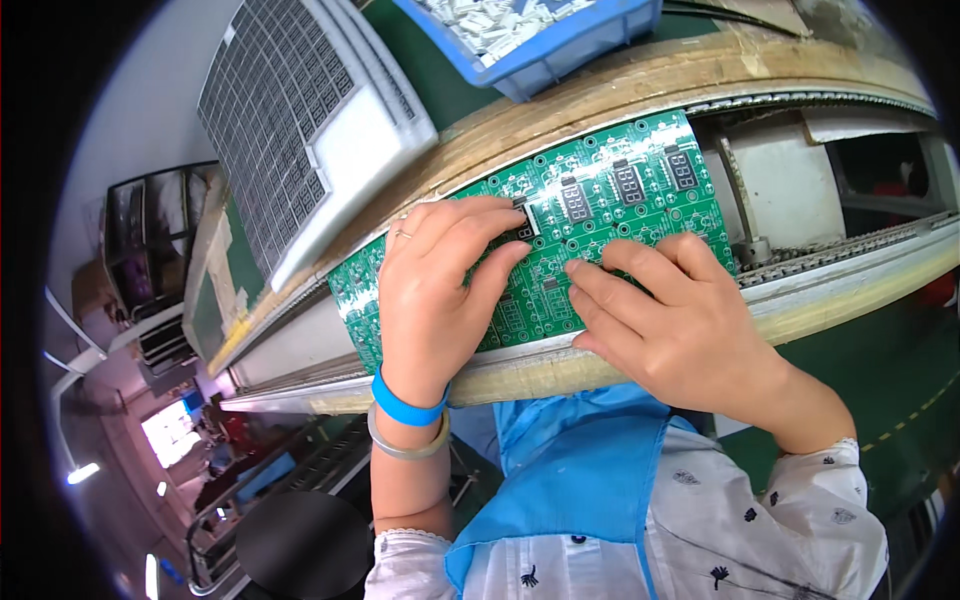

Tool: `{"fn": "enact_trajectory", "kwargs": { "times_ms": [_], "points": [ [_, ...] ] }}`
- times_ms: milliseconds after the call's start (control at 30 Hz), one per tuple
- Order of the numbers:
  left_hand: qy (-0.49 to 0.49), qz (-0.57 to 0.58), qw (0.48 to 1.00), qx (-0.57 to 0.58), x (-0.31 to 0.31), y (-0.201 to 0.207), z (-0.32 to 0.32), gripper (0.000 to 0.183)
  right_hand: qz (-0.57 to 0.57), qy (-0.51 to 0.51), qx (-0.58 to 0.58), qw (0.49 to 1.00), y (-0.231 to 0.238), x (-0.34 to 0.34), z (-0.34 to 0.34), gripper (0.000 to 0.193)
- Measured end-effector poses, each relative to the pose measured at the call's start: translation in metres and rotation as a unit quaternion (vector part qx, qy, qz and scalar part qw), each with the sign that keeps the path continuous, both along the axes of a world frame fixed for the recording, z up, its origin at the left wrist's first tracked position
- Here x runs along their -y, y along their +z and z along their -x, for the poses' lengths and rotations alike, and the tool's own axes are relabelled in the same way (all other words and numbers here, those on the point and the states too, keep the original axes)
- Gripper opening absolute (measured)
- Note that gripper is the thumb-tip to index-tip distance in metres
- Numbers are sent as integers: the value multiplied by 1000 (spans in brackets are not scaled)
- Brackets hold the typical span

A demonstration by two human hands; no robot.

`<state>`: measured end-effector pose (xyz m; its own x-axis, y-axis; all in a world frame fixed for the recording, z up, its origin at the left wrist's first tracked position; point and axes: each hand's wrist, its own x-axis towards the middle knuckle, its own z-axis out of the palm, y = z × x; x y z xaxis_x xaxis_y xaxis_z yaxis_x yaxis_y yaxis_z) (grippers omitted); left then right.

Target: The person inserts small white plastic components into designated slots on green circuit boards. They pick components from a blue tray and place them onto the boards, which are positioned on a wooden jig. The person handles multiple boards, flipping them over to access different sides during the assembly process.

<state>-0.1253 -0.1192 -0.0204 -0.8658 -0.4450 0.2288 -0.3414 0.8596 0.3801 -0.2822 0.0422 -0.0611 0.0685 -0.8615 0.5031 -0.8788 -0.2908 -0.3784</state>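
Observation:
A long green printed circuit board point(655, 232) lies across the conveyor rails in front of me. Three dark seven-segment displays point(627, 184) sit in a row along its right part. My left hand point(440, 275) reaches over the board, its thumb and fingers closed around another seven-segment display point(526, 224) at the board's surface. Whether that display is fully seated I cannot tell. My right hand point(665, 315) rests low over the board, right of the left one. Its fingers are bent with fingertips at the board, the thumb apart from them, and no part shows between them.
White foam trays point(370, 150) packed with rows of displays stand at the back left. Behind the board is a blue bin point(545, 50) of small white parts. A conveyor chain point(850, 255) runs rightward from the board, beside a pale wooden edge point(800, 317).

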Motion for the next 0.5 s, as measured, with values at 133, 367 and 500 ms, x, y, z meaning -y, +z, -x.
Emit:
{"fn": "enact_trajectory", "kwargs": {
  "times_ms": [133,367,500],
  "points": [
    [-5,-4,1000,15,1,2,5,24,31,-12,15,999,-5,1,0,20],
    [-18,-2,1000,9,2,-1,6,26,28,-9,18,999,-8,0,1,19],
    [-33,-2,999,6,5,-1,7,28,29,-12,18,999,-9,0,1,18]
  ]
}}
